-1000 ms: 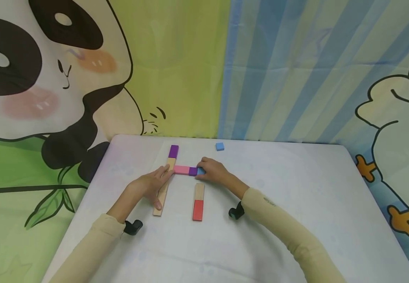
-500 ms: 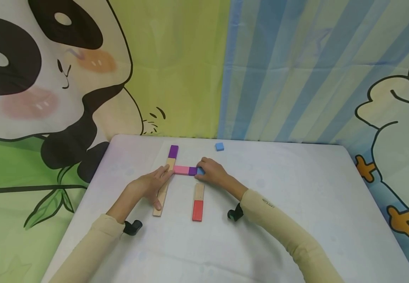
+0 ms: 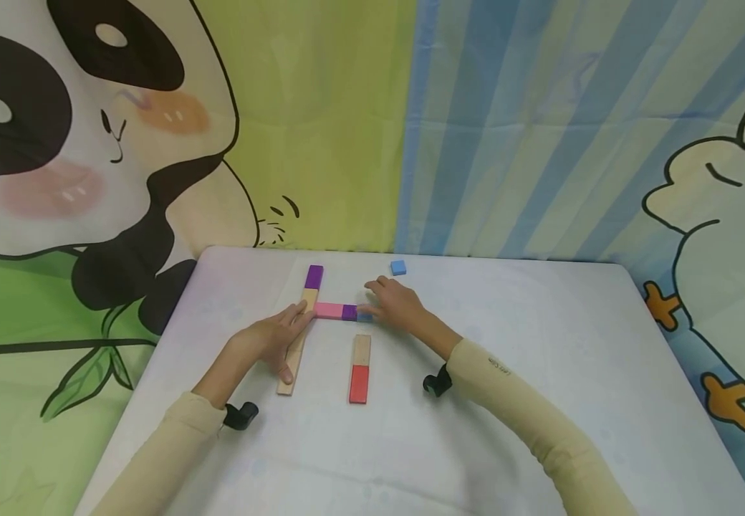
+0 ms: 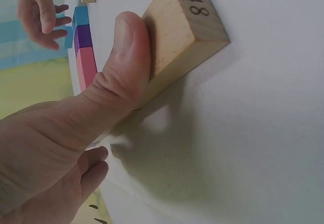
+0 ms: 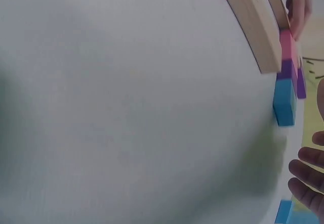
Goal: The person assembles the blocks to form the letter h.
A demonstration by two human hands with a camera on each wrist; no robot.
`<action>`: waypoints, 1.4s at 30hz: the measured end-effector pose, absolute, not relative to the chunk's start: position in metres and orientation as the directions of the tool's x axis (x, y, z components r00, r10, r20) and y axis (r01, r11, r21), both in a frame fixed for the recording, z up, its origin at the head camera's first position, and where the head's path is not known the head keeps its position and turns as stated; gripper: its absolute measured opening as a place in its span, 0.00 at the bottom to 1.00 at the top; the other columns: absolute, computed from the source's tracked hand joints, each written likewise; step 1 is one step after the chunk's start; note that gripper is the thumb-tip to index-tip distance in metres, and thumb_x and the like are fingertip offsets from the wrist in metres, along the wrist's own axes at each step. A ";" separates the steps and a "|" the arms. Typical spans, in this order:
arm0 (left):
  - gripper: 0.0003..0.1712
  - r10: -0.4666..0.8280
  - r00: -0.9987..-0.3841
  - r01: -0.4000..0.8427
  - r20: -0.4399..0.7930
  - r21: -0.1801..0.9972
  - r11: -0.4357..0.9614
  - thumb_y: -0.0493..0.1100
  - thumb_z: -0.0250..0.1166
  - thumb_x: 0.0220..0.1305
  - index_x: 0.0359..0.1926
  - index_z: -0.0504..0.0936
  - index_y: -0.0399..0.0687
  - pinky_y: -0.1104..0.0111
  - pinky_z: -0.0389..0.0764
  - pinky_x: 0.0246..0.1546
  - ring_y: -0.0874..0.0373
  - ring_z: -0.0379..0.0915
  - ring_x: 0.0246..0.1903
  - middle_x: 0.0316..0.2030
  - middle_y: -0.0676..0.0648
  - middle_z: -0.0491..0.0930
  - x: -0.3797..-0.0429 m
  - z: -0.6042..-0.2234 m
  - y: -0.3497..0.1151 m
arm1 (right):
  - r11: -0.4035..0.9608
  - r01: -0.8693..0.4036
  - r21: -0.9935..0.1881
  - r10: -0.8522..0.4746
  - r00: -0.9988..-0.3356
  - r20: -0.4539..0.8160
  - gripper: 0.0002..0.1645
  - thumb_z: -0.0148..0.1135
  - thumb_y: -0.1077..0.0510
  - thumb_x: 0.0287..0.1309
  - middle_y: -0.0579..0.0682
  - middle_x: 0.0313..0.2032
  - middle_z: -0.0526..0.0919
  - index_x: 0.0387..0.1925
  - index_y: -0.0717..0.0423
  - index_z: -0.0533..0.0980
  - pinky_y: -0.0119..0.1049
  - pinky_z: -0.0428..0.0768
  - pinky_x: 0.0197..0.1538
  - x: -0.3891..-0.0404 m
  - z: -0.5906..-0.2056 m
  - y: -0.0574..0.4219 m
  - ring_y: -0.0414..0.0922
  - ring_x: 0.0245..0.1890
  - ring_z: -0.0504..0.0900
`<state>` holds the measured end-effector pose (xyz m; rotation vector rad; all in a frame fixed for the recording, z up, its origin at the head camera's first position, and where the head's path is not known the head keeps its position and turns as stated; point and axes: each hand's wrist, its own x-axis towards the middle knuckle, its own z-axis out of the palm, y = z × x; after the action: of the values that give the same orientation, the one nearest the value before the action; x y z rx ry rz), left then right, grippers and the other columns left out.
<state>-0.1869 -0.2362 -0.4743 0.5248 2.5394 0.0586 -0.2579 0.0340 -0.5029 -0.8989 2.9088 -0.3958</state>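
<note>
A row of plain wooden blocks (image 3: 296, 350) runs away from me, ending in a purple block (image 3: 314, 276). My left hand (image 3: 269, 338) rests along it, thumb against the near block, which is marked 48 (image 4: 174, 37), fingers farther up the row. From the row's right side extend a pink block (image 3: 329, 310), a small purple block (image 3: 349, 312) and a blue block (image 5: 284, 102), end to end. My right hand (image 3: 397, 304) hovers just above and beside the blue block, fingers spread, holding nothing. In the head view its fingers partly cover that block.
A red block (image 3: 359, 385) and a plain wooden block (image 3: 362, 350) lie end to end, nearer me and right of the row. Another blue block (image 3: 398, 267) sits near the far edge of the white table (image 3: 540, 344). A printed curtain (image 3: 508, 143) hangs behind.
My right hand has let go of the blue block, opened its fingers and lifted slightly to the right. The left hand and the blocks stay in place.
</note>
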 end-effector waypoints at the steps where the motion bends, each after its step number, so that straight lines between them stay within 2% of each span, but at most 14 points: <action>1: 0.80 0.379 -0.778 0.353 -0.501 0.149 0.924 0.65 0.78 0.28 0.77 0.39 0.51 0.45 0.66 0.67 0.37 0.48 0.74 0.77 0.39 0.38 -0.187 -0.474 -0.236 | 0.801 -0.531 -0.277 -0.552 -0.834 0.001 0.37 0.57 0.34 0.61 0.53 0.52 0.79 0.62 0.53 0.72 0.43 0.84 0.49 -0.259 -0.502 0.037 0.47 0.50 0.79; 8: 0.81 0.391 -0.776 0.359 -0.494 0.163 0.919 0.64 0.79 0.28 0.77 0.39 0.49 0.45 0.65 0.68 0.38 0.45 0.75 0.77 0.38 0.38 -0.186 -0.473 -0.237 | 0.788 -0.532 -0.310 -0.561 -0.828 -0.005 0.34 0.56 0.36 0.63 0.53 0.51 0.79 0.61 0.55 0.74 0.43 0.84 0.46 -0.264 -0.503 0.051 0.48 0.50 0.79; 18: 0.81 0.392 -0.780 0.362 -0.489 0.159 0.919 0.64 0.79 0.27 0.77 0.40 0.49 0.45 0.64 0.68 0.39 0.42 0.75 0.77 0.40 0.38 -0.186 -0.476 -0.237 | 0.813 -0.523 -0.255 -0.536 -0.844 0.022 0.34 0.55 0.36 0.64 0.56 0.59 0.76 0.61 0.54 0.74 0.49 0.82 0.54 -0.279 -0.499 0.062 0.52 0.59 0.75; 22: 0.80 0.396 -0.780 0.364 -0.484 0.164 0.917 0.64 0.79 0.27 0.77 0.40 0.50 0.45 0.65 0.68 0.38 0.43 0.75 0.77 0.39 0.38 -0.186 -0.475 -0.237 | 0.846 -0.480 -0.232 -0.493 -0.870 0.004 0.34 0.54 0.36 0.65 0.56 0.61 0.74 0.62 0.53 0.73 0.51 0.81 0.56 -0.292 -0.497 0.067 0.53 0.61 0.73; 30: 0.80 0.386 -0.778 0.348 -0.496 0.170 0.922 0.64 0.79 0.28 0.77 0.39 0.51 0.44 0.65 0.67 0.38 0.45 0.75 0.77 0.39 0.37 -0.186 -0.473 -0.237 | 0.900 -0.347 -0.265 -0.386 -0.916 -0.111 0.35 0.54 0.39 0.66 0.57 0.66 0.68 0.68 0.50 0.67 0.54 0.74 0.64 -0.320 -0.498 0.076 0.55 0.67 0.68; 33: 0.81 0.379 -0.777 0.340 -0.502 0.170 0.925 0.64 0.79 0.28 0.77 0.38 0.52 0.45 0.65 0.68 0.38 0.45 0.75 0.77 0.39 0.36 -0.187 -0.473 -0.237 | 0.898 -0.346 -0.273 -0.390 -0.912 -0.125 0.34 0.55 0.41 0.67 0.59 0.67 0.67 0.69 0.51 0.66 0.54 0.74 0.64 -0.327 -0.498 0.076 0.56 0.67 0.68; 42: 0.81 0.392 -0.781 0.351 -0.487 0.177 0.920 0.65 0.79 0.27 0.77 0.40 0.51 0.44 0.66 0.67 0.37 0.47 0.74 0.77 0.38 0.38 -0.188 -0.476 -0.239 | 0.878 -0.381 -0.290 -0.424 -0.900 -0.101 0.25 0.57 0.54 0.67 0.59 0.61 0.74 0.64 0.57 0.71 0.50 0.76 0.62 -0.330 -0.500 0.072 0.55 0.62 0.73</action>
<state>-0.1877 -0.2386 -0.4764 0.5314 2.5458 0.1039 -0.3296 0.0719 -0.5001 -0.6231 2.8865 -0.3974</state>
